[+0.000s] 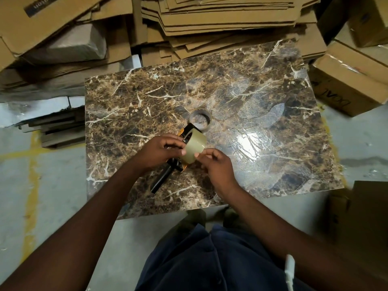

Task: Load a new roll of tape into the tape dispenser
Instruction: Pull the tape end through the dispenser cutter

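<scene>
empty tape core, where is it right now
In the head view the empty tape core lies flat on the marble tabletop, near its middle, just beyond the tape dispenser and the new roll held in both hands.

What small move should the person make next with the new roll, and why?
Probably pick the tape's loose end free with the right hand. The tape roll already sits in the dispenser, steadied by the left hand, with fingertips of both hands on its face.

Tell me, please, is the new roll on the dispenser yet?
On: the tape roll sits against the dispenser frame, both hands at it.
</scene>
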